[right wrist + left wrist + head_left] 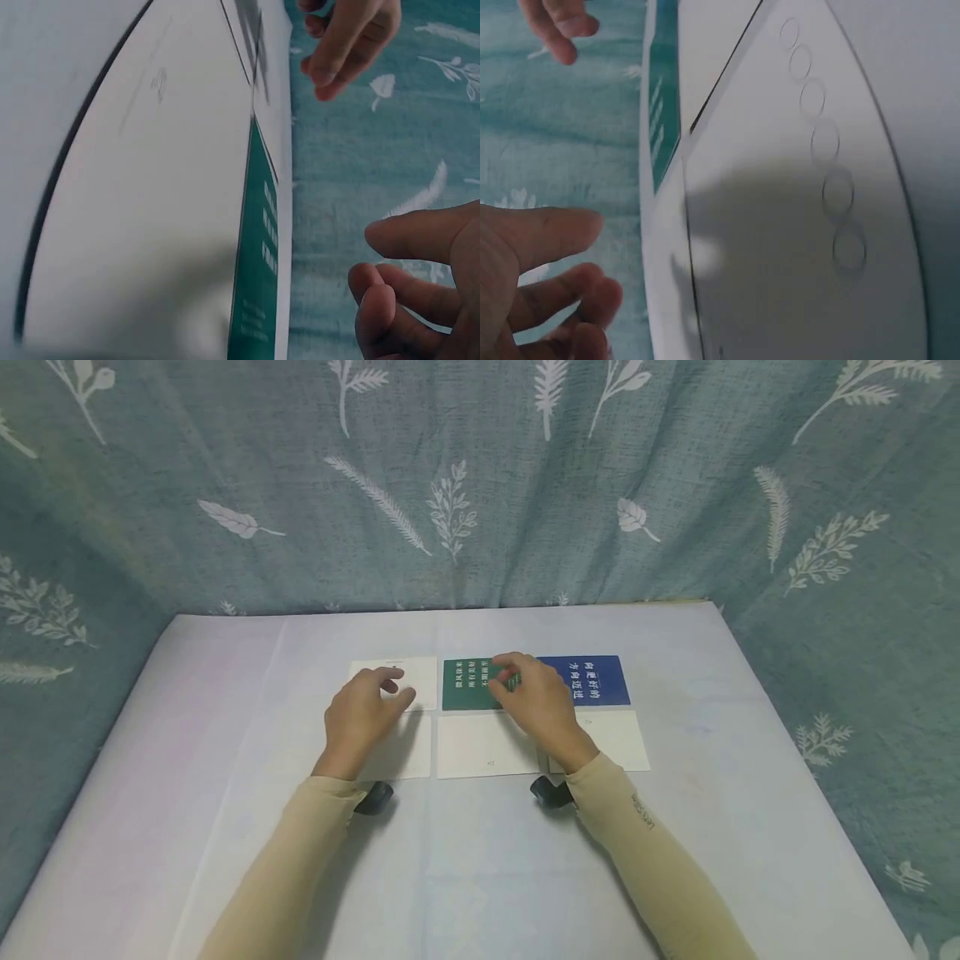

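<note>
Two hands: both are over the far row of cards, and neither has a grip on anything that the views show.
Right hand (542, 702): released, with the fingers loosely bent above the right edge of the green card (468, 685). The right wrist view shows a gap between thumb and fingers with nothing in it. Whether a fingertip touches the card cannot be told.
Left hand (363, 714): released, with the fingers relaxed over the near edge of the far-left white card (412, 677). The left wrist view shows thumb and fingers apart and empty.
Green card, position: flat on the worktop (225, 710), in the middle of the far row. It lies between the far-left white card and the blue card (596, 681), printed face up.
Near row: three white cards lie just beside one another. The middle white card (480, 747) is in plain sight, and the outer two are partly hidden by the wrists.
Step in hand, as judged: the approach to the green card's right edge, with no grasp yet made.
Next move, as judged: a flat card gives little purchase. It calls for a fingertip under the edge, or a slide off its neighbours, without shifting the blue card alongside.
Surroundings: a leaf-print curtain (480, 485) hangs behind the worktop.
</note>
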Demonstrator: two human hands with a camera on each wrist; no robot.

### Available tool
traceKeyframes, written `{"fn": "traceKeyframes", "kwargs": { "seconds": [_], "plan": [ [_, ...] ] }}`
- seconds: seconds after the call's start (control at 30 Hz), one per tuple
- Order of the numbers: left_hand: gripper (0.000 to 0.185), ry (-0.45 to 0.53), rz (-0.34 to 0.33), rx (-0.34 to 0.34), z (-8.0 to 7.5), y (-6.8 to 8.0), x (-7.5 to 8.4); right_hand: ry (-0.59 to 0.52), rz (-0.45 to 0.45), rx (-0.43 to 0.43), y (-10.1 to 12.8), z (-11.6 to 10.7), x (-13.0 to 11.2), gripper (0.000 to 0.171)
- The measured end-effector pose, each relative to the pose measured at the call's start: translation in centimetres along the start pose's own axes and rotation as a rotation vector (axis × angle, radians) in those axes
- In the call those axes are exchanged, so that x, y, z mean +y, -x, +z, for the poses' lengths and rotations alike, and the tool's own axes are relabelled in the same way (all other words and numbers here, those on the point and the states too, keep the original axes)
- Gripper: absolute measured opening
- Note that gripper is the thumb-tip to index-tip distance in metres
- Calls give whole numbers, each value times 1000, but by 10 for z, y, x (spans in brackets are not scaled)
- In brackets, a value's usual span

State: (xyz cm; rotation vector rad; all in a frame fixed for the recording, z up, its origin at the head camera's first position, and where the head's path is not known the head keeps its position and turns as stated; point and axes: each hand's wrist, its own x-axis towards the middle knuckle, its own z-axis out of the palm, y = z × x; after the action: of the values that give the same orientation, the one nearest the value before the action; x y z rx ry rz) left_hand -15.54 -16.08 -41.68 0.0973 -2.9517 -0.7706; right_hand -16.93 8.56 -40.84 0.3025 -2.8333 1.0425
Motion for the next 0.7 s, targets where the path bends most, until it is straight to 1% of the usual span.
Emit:
{"fn": "traceKeyframes", "kwargs": {
  "seconds": [0.07, 0.13, 0.33, 0.43, 0.57, 0.7],
  "plan": [
    [38, -10, 12, -3, 4, -1, 3, -5, 1, 4, 2, -5, 5, 34],
    [38, -9, 26, -20, 8, -3, 6, 5, 11, 1, 2, -8, 10, 37],
    [43, -12, 72, -106, 17, -6, 17, 53, 70, -56, 4, -14, 24, 45],
    [44, -19, 76, -128, 20, -8, 22, 69, 94, -89, 4, -16, 29, 48],
    [45, -21, 77, -138, 24, -9, 28, 98, 125, -123, 4, -18, 35, 53],
    [46, -32, 71, -168, 27, -11, 32, 130, 139, -175, 2, -19, 40, 57]
  ]
}}
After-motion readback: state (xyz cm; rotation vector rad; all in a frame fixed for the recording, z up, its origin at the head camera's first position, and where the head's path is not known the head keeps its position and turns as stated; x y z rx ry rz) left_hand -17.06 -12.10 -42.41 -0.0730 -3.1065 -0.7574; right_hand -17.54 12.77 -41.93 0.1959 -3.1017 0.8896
